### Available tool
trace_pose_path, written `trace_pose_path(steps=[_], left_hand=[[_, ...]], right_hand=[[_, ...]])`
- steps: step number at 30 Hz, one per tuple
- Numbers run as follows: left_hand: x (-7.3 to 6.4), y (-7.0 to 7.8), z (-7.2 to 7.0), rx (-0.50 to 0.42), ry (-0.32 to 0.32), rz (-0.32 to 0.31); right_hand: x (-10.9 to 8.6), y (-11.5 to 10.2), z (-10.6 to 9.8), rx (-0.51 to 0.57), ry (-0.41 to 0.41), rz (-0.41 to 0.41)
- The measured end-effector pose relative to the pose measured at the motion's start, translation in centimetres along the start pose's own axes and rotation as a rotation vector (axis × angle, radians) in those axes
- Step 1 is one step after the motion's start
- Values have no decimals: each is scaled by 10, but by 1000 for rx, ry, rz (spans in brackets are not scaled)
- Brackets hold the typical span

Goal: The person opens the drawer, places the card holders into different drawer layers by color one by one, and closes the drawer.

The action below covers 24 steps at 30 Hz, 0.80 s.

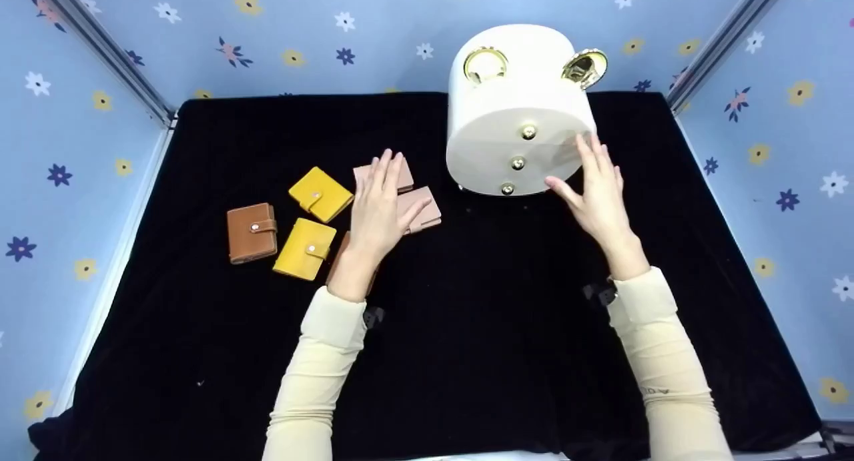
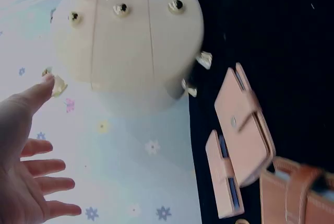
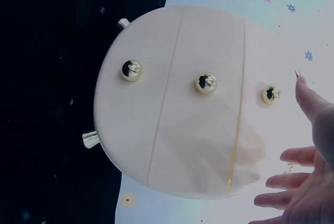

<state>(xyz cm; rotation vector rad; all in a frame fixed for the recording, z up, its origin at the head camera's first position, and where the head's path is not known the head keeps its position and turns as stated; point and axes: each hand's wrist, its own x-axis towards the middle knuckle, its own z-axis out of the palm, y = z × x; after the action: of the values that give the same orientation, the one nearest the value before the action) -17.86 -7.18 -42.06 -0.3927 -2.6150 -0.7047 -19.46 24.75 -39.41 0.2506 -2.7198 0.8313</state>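
A white drawer cabinet with gold ear-like rings on top stands at the back right; its front carries three round gold knobs. My right hand is held by its right front edge, fingers spread and nothing in them; whether it touches the cabinet I cannot tell. My left hand hovers with straight fingers over two pink snap-strap card holders, partly covering them in the head view. Under the left wrist a brown card holder is mostly hidden in the head view.
Left of my left hand lie two yellow card holders and another brown card holder. Everything rests on a black cloth. Flower-patterned blue walls enclose the back and sides.
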Motion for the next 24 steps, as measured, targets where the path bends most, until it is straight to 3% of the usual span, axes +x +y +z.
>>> trace_pose_path(steps=[6,10,14,24], left_hand=[[9,15,6,-128,167,78],[19,26,11,-196,192,84],[30,38,18,-264,177,46],[59,63,34,-387,99,-33]], right_hand=[[12,-2,-3,99,211,-65],[23,-4,-7,167,338,-90],[34,-5,-9,219,427,-93],[64,1,-19,320,378,158]])
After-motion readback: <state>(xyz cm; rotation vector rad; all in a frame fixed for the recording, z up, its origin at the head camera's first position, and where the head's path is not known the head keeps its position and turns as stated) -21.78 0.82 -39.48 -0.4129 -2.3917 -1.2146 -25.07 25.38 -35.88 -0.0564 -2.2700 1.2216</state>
